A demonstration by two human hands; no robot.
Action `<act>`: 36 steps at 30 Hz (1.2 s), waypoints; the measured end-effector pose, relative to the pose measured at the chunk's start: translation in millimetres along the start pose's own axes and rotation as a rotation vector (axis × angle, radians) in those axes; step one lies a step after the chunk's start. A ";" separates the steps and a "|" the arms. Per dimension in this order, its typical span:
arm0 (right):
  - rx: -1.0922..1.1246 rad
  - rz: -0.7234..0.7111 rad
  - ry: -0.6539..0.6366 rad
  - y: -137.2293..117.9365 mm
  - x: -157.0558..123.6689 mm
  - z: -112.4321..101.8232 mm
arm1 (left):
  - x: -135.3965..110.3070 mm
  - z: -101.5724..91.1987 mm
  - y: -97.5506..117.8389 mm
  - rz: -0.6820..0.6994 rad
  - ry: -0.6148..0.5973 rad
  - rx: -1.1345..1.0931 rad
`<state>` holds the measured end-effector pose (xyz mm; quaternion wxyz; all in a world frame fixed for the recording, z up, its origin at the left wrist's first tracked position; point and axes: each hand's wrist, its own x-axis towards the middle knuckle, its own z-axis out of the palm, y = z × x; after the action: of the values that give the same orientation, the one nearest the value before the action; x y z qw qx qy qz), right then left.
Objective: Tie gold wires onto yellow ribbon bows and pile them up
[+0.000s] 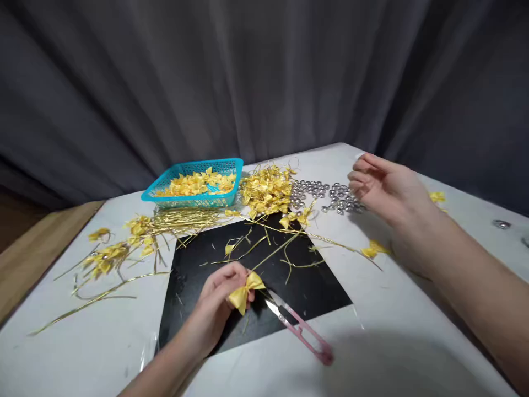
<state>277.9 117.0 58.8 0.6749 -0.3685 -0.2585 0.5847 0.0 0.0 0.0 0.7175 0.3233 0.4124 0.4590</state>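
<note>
My left hand [217, 306] is closed on a yellow ribbon bow [247, 290] above the black mat [324, 289]. A thin gold tie runs up and right from beside the bow. Just right of that hand lie pink-handled thread snips [303, 333], their blades pointing at the bow. My right hand [386, 187] is raised over the right side of the table, its fingers curled together at the tips. Whatever they pinch, if anything, I cannot make out. Silver teardrop-shaped pieces [341, 198] lie close to its left.
A turquoise basket [192, 201] of yellow bows stands at the back left of the white table [99, 364]. Beside it are a heap of tied bows [266, 190] and a bundle of gold ties [184, 219]. More bows [107, 256] lie left; loose tie pieces litter the mat.
</note>
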 end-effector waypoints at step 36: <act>-0.605 -0.196 -0.257 39.8 -27.5 19.8 | 8.0 -5.1 2.1 0.483 0.288 0.690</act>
<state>233.6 95.6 41.0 0.5500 -0.4488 -0.5373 0.4555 -3.4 8.6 -2.9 0.3751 0.5636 0.5498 0.4893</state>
